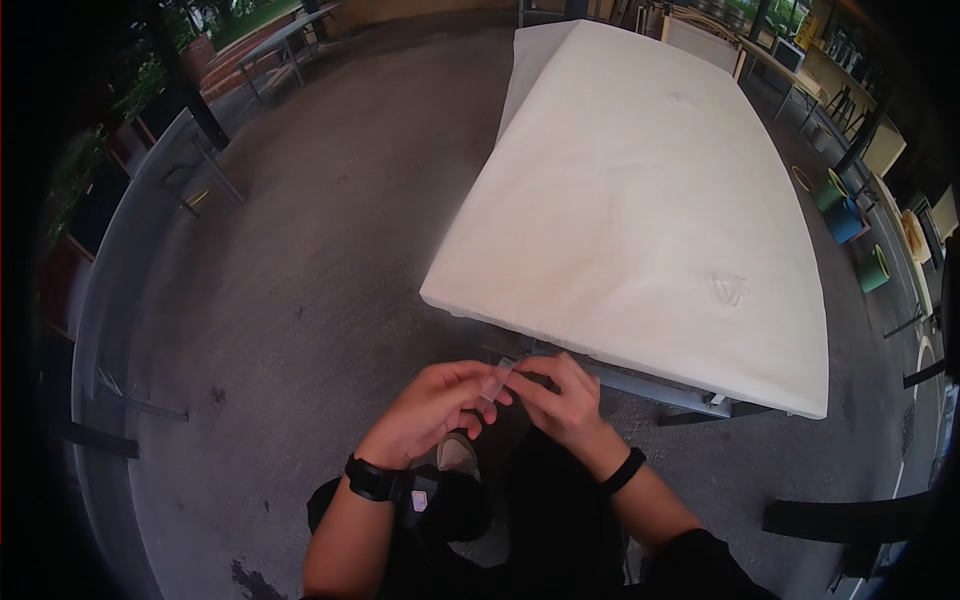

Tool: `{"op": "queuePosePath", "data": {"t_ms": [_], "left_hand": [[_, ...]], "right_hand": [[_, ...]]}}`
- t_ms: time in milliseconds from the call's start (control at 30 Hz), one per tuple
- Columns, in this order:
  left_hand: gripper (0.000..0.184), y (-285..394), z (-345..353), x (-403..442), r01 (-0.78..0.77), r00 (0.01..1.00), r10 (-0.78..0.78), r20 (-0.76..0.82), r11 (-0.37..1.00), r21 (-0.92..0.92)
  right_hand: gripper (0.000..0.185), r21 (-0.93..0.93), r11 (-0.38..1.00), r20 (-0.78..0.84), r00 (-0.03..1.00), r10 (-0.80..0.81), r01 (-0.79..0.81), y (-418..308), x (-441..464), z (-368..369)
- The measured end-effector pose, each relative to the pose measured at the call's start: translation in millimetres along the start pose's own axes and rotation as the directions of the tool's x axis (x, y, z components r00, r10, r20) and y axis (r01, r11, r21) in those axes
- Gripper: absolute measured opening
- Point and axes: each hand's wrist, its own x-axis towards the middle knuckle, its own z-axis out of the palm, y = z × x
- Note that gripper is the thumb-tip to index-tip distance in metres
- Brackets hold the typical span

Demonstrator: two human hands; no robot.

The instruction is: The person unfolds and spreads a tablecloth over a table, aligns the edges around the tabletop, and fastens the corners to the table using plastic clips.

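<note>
Head view is showing the left hand (425,405) pinching a small clear strip (499,380) near the white-topped table (640,200); whether the right hand (568,402) is gripping it too, I cannot tell. Loose fingertips could be letting it slip floorward.

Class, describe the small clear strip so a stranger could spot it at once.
Start at the large white surface and drop below its near edge to the left hand and right hand. Held between them is the clear strip, see-through, unlike the opaque black band on the left wrist.
</note>
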Motion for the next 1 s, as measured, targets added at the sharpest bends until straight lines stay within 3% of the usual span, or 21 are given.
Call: {"op": "queuePosePath", "data": {"t_ms": [33,100,133,200,433,500,533,567,633,833,1000], "left_hand": [[0.024,-2,-5,-2,-0.009,1.0,0.008,-0.019,1.0,-0.005],[0.022,-6,-10,-2,-0.169,0.977,0.181,-0.115,0.98,0.101],[0.022,-7,-9,0,-0.179,0.974,0.189,-0.122,0.979,0.093],[0.02,-10,-6,5,-0.27,0.933,0.317,-0.171,0.93,0.25],[0.021,-13,-3,19,-0.413,0.862,0.439,-0.251,0.898,0.153],[0.021,-10,-4,20,-0.38,0.876,0.424,-0.23,0.9,0.213],[0.021,-12,-3,21,-0.379,0.876,0.423,-0.231,0.901,0.212],[0.02,-15,-3,22,-0.375,0.872,0.421,-0.248,0.902,0.214],[0.018,-22,-3,26,-0.369,0.869,0.417,-0.266,0.905,0.213],[0.017,-31,-8,41,-0.466,0.79,0.509,-0.342,0.861,0.204],[0.017,-25,-14,46,-0.442,0.812,0.491,-0.315,0.871,0.217]], "right_hand": [[0.042,0.005,1.0,0.036,0.999,0.007,-0.007,-2,5,4],[0.042,0.007,1.0,0.124,0.992,0.012,-0.013,-6,2,12],[0.041,0.026,0.997,0.089,0.993,0.072,-0.075,-8,-1,19],[0.041,0.052,0.985,0.043,0.986,0.163,-0.166,-14,-5,26],[0.038,-0.014,0.974,0.023,0.974,0.227,-0.227,-13,-7,29],[0.03,0.427,0.738,0.132,0.843,0.521,-0.523,-16,-14,27],[0.02,0.549,0.639,0.121,0.807,0.577,-0.539,-18,-15,29],[0.02,0.548,0.638,0.123,0.806,0.579,-0.542,-20,-13,29],[0.014,0.674,0.376,0.305,0.703,0.642,-0.636,-25,-5,29],[0.011,0.671,0.226,0.382,0.591,0.711,-0.706,-21,5,55],[0.01,0.647,0.264,0.371,0.598,0.71,-0.715,-26,13,49]]}}
